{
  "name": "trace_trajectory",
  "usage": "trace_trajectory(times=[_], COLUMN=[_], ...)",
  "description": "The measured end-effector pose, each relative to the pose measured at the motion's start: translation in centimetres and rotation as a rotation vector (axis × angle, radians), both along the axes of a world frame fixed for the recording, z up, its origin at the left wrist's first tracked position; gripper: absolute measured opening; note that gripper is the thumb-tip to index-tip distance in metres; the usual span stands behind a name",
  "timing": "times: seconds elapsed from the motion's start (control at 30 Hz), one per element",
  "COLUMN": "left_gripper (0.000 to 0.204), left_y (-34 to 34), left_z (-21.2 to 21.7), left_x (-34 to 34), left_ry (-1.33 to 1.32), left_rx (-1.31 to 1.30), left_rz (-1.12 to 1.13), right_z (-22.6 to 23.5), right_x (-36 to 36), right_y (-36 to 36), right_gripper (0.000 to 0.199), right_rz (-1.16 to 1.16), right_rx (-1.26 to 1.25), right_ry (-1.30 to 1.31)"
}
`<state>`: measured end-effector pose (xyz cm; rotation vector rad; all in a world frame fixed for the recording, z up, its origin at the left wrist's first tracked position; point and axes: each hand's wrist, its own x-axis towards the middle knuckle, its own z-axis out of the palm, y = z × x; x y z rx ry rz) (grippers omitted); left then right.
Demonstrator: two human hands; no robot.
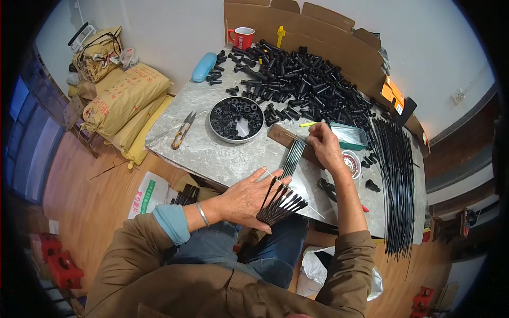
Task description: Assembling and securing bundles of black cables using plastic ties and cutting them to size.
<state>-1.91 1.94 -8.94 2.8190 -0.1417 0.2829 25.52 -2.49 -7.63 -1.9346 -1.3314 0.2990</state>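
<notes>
A row of thin dark rods lies side by side, its far ends against a brown wooden block. Their near ends, thick and black, fan out past the table edge over my lap. My left hand rests flat across the rods with fingers stretched; a thin white stick runs beneath its fingertips. At the block, my right hand is closed in a pinch by the rods' far ends; what its fingertips hold is too small to make out. Close to the right hand are a green tray and a small round dish.
A big pile of black plastic parts covers the table's back. Left of centre sit a round tin of small black pieces, scissors and a blue case. Long black rods hang over the right edge. A red mug stands behind.
</notes>
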Motion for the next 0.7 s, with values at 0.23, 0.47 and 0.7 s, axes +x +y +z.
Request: trace_trajectory(times=[0.23,0.47,0.7], left_gripper=[0.101,0.100,0.100], left_y=[0.1,0.1,0.1], left_z=[0.0,-0.2,0.1], left_x=[-0.2,0.2,-0.2], left_ry=[-0.019,-0.036,-0.049], left_rx=[-0.012,-0.021,-0.022], left_rz=[0.000,-0.004,0.005], right_z=[1.8,1.7,1.3], right_x=[0.2,0.9,0.1], right_y=[-2.5,-2.2,-1.8], right_gripper=[0.019,0.015,0.012], right_rz=[-0.032,0.034,0.047], right_rx=[-0.157,-0.154,-0.081], right_ry=[-0.325,-0.426,-0.373])
